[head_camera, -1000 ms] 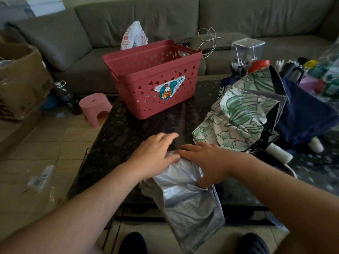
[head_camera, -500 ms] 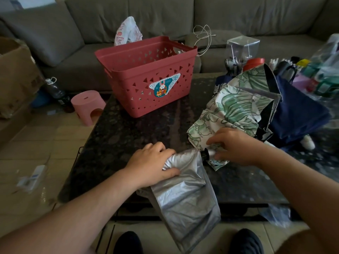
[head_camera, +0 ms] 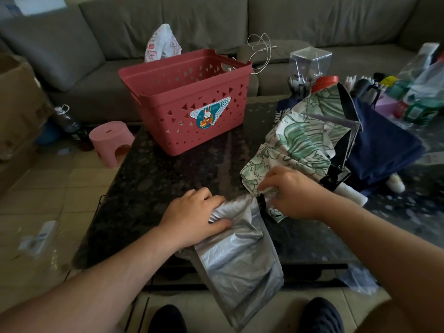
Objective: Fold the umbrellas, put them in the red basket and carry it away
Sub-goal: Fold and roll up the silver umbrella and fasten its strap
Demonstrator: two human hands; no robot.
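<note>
Left hand: the left hand [head_camera: 194, 217] is bunching the silver umbrella [head_camera: 237, 248] near its top, fingers curled into the fabric, pinning it to the dark table [head_camera: 168, 179].
Right hand: the right hand [head_camera: 292, 195] pinches at the umbrella's black tip [head_camera: 262, 203], fingers curled tight; just what they grip is hidden under the knuckles.
Silver umbrella: lying at the near table edge, its loose end hanging over towards the shoes [head_camera: 322, 316]. Not yet neat.
Doing it well: I'd say keep the left hand clamped so the pleats don't spring out, gather the panels one way, and find the strap before letting go.
Leaf umbrella: the green leaf-print umbrella [head_camera: 293, 145] sprawls just beside the right hand, touching the tip area, so its cloth could get caught in the wrap.
Navy umbrella: the navy umbrella [head_camera: 384, 145] lies behind it, unfolded too.
Basket: the red basket [head_camera: 192, 109] stands at the far side of the table; nothing shows inside it, path clear.
Surroundings: grey sofa [head_camera: 216, 25] behind, pink stool [head_camera: 111, 143] on the floor at left, bottles and clutter [head_camera: 408, 92] crowding the far right.
</note>
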